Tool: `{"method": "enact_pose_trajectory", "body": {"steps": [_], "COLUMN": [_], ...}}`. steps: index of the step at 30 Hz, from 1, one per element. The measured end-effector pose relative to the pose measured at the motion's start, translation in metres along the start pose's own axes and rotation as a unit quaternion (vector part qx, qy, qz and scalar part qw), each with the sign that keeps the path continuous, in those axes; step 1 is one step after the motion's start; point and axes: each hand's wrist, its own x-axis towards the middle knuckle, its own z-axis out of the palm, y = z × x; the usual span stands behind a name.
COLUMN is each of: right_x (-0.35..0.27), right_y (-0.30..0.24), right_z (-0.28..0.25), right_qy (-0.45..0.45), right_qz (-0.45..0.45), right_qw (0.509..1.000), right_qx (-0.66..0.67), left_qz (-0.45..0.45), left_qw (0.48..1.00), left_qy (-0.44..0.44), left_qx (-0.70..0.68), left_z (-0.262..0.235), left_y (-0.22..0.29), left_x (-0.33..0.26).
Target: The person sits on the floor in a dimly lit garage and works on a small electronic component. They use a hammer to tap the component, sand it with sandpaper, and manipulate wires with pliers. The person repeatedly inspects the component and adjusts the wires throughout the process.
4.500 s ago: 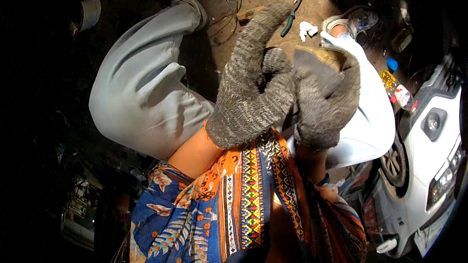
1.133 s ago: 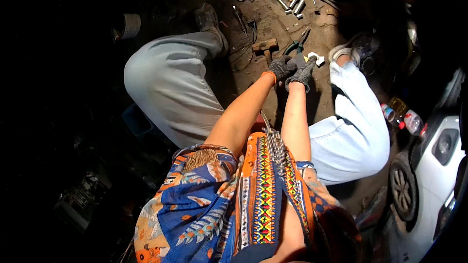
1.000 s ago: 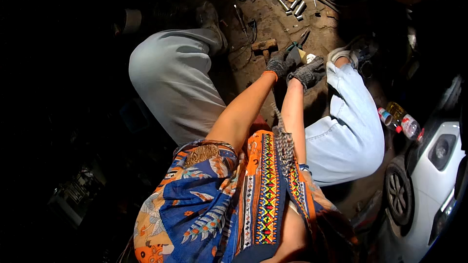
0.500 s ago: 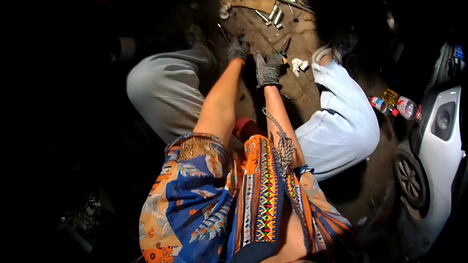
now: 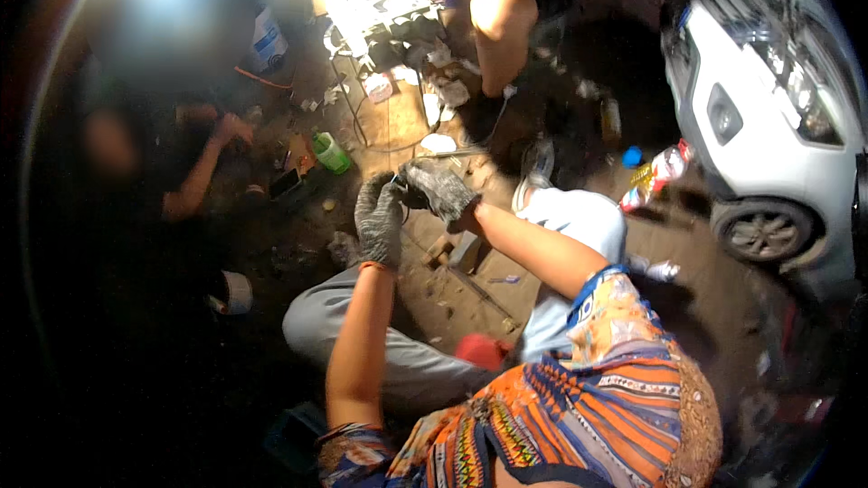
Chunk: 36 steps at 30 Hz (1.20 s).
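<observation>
My left hand (image 5: 380,224), in a grey knit glove with an orange cuff, is raised in front of me with its fingers closed in a pinch. Against its fingertips comes my right hand (image 5: 439,190), gloved in the same grey knit, its fingers curled inward. Something small, dark and thin shows where the two meet, too blurred and covered to name. Below the hands, a long thin rod (image 5: 479,292) lies on the brown floor beside a grey block-shaped piece (image 5: 465,253).
Beyond my hands stand brightly lit metal machine parts (image 5: 384,4), with a co-worker's bare knee (image 5: 503,9) beside them. A green bottle (image 5: 331,153) lies left of centre. At the left is another person's arm (image 5: 201,163); a white car (image 5: 759,154) stands at the right.
The view has swung toward the far side, bringing other people and the lit machine parts into sight. My hands, apart near the floor before, are now together at the fingertips.
</observation>
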Motion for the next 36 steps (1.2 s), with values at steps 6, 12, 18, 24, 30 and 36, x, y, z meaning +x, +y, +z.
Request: {"method": "enact_pose_trajectory", "body": {"steps": [6, 12, 18, 24, 30, 36], "right_x": [-0.005, 0.002, -0.025, -0.043, -0.051, -0.056], "right_y": [-0.079, -0.085, -0.081, -0.088, -0.091, -0.09], "right_z": [-0.057, -0.05, -0.059, -0.064, -0.071, -0.082], "right_qy": [0.036, 0.035, 0.021, -0.005, -0.012, -0.003], "right_qz": [0.101, 0.165, 0.088, 0.112, 0.139, 0.143], "right_qw": [0.957, 0.971, 0.996, 0.993, 0.98, 0.989], "right_qx": [0.269, 0.167, 0.012, 0.037, 0.139, 0.049], "left_qz": [0.082, -0.098, -0.187, -0.238, -0.235, -0.149], "left_qw": [0.985, 0.988, 0.979, 0.967, 0.963, 0.946], "left_qy": [-0.101, -0.089, -0.073, -0.089, -0.115, -0.187], "left_qx": [0.111, 0.075, 0.046, -0.019, 0.064, 0.222], "left_z": [0.024, 0.007, 0.012, 0.013, 0.015, 0.02], "left_y": [0.073, 0.079, 0.068, 0.083, 0.089, 0.084], "left_x": [0.001, -0.006, -0.038, -0.054, -0.05, -0.041]}}
